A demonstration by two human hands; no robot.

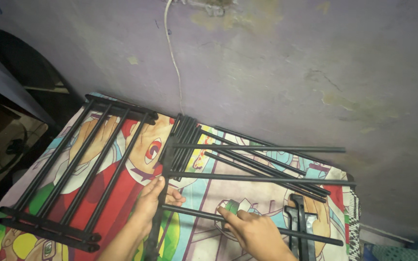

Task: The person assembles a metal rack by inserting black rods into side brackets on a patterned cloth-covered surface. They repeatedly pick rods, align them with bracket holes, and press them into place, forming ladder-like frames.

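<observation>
Left hand (152,199) clenches the black end bar (159,212) of a partly built rack. Right hand (255,231) lies over the nearest black rod (310,236), fingers curled around it. Rod's long axis runs left-right across the cartoon bedsheet (122,193); its left end meets the bar, nearer the left hand.

pretty dim indoor shot | soft light from above, kinda purple cast on the wall (276,72) | left corner goes near black | slight blur, edges warp a bit
</observation>
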